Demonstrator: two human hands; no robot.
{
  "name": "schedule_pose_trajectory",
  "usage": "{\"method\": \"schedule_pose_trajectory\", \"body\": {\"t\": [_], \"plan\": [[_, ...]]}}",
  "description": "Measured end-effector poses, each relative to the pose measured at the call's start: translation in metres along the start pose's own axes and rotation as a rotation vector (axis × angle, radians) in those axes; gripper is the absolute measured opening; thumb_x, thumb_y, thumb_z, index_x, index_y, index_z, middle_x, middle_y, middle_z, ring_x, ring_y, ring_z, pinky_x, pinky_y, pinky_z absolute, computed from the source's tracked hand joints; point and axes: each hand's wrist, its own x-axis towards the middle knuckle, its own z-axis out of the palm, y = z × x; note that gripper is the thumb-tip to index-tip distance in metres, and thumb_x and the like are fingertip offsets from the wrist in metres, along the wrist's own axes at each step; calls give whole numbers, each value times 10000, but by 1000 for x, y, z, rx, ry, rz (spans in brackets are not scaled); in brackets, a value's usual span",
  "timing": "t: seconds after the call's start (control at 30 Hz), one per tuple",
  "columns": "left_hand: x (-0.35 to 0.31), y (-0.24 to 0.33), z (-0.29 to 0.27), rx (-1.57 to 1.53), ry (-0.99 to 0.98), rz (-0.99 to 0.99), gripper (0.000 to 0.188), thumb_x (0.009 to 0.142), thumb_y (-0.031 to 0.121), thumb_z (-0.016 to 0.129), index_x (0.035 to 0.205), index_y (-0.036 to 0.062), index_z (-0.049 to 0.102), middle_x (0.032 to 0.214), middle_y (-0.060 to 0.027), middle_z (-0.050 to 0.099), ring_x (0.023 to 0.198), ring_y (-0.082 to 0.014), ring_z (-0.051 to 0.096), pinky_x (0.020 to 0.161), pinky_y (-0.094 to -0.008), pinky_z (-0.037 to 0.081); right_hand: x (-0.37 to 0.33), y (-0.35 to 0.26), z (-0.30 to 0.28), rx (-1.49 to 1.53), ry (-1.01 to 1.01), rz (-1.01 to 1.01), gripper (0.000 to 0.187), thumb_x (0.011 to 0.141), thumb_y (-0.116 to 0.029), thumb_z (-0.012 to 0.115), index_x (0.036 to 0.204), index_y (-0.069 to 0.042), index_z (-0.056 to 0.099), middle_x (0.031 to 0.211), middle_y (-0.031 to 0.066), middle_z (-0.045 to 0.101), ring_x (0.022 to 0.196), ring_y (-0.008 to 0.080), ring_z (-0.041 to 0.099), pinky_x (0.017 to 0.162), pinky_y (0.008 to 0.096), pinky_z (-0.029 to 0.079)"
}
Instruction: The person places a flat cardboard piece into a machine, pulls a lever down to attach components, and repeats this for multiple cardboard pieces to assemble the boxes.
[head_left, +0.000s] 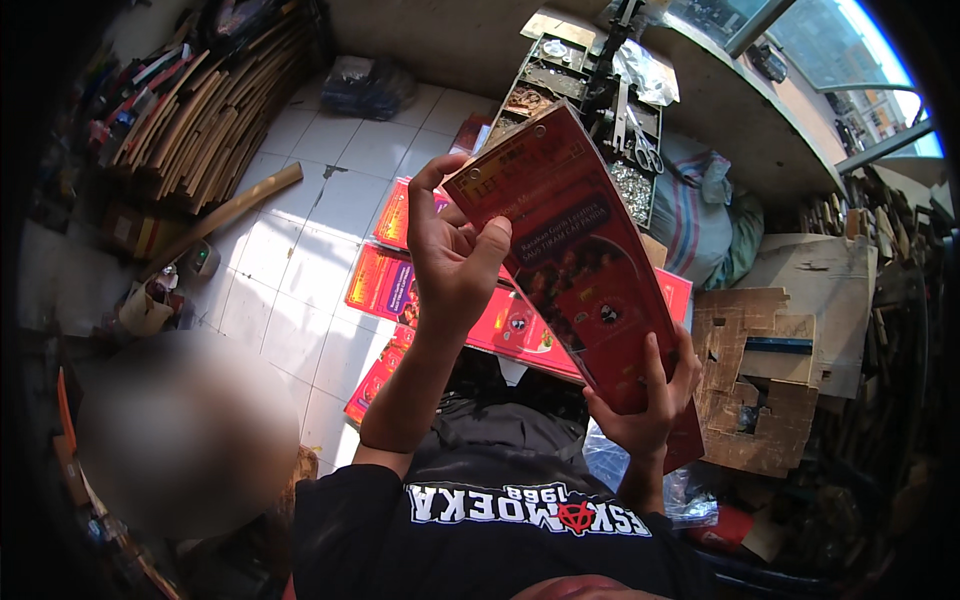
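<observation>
I hold up a long red printed sign (590, 272), tilted, with small round holes at its top corners and a picture of food on its face. My left hand (452, 255) pinches its upper left edge, thumb on the face and fingers partly hidden behind. My right hand (650, 402) reaches across the lower part, thumb near one edge and fingers near the other. Under it lie more red printed signs, one reaching across in front of me (518, 325), another further left (380, 280).
Ahead stands a compartmented metal tray (555, 75) of small parts, with scissors (643, 148) at its right. Cut cardboard (760, 400) and a striped sack (705, 240) are on the right. Stacked brown sheets (205, 110) and a long brown strip (225, 218) are left. Clear plastic (690, 505) lies beside my right arm.
</observation>
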Motion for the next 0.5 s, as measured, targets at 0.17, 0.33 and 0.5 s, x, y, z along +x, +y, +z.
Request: {"method": "schedule_pose_trajectory", "body": {"t": [0.17, 0.33, 0.5], "plan": [[-16, -11, -26, 77, 25, -109, 543, 919, -75, 509, 1409, 62, 319, 1138, -213, 663, 941, -182, 705, 792, -281, 590, -2, 4, 2, 67, -172, 40, 924, 540, -330, 876, 1395, -123, 591, 1460, 282, 439, 1243, 403, 496, 1008, 513, 369], [-73, -46, -97, 134, 64, -482, 491, 926, -30, 559, 1365, 29, 346, 989, -212, 674, 759, -206, 724, 674, -314, 633, -26, 13, 21, 39, -411, 63, 881, 545, -333, 874, 1373, -202, 603, 1491, 201, 432, 1270, 398, 465, 1031, 540, 365], [-117, -54, -148, 249, 228, -581, 510, 969, 51, 552, 1413, 17, 303, 1018, -211, 648, 694, -196, 712, 628, -290, 613, -16, 5, 41, 78, -514, -47, 762, 570, -310, 851, 1294, -182, 651, 1469, 182, 466, 1289, 381, 461, 1060, 538, 365]]}}
